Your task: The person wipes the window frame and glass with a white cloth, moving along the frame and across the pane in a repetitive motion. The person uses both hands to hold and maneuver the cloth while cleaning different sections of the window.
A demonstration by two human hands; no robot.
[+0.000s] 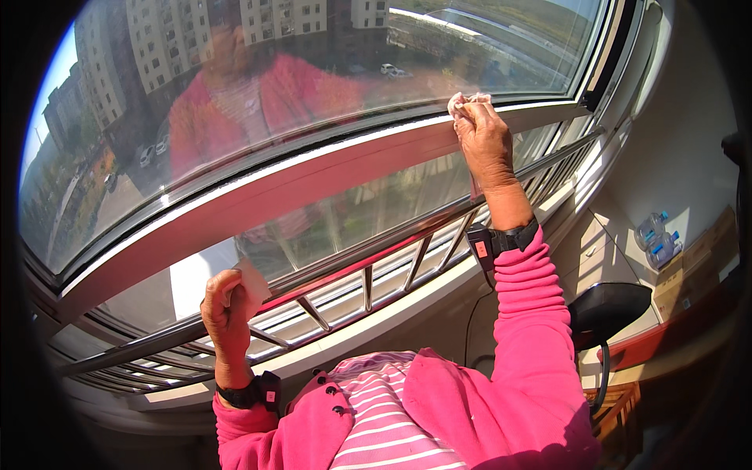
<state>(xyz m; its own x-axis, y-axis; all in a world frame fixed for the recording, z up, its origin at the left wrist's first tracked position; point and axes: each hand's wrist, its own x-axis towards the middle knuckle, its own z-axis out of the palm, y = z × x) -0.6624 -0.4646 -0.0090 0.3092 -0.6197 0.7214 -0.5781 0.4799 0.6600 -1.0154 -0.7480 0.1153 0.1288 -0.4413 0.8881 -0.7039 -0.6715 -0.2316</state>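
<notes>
My right hand (484, 138) grips a crumpled pinkish cloth (464, 103) at the lower edge of a large window pane (329, 88), by the window frame (305, 170). Part of the cloth hangs below the hand. At the lower left, my left hand (226, 305) pinches a flat pale piece (252, 285), its material unclear, beside the metal railing (364, 244). A person in pink is reflected in the pane. Both wrists wear black straps with small boxes.
The railing with slanted bars runs between my body and the window. Water bottles (664, 249) and cardboard boxes (675, 288) stand on the floor at right, near a black rounded object (611, 311) and a wooden piece of furniture (620, 411).
</notes>
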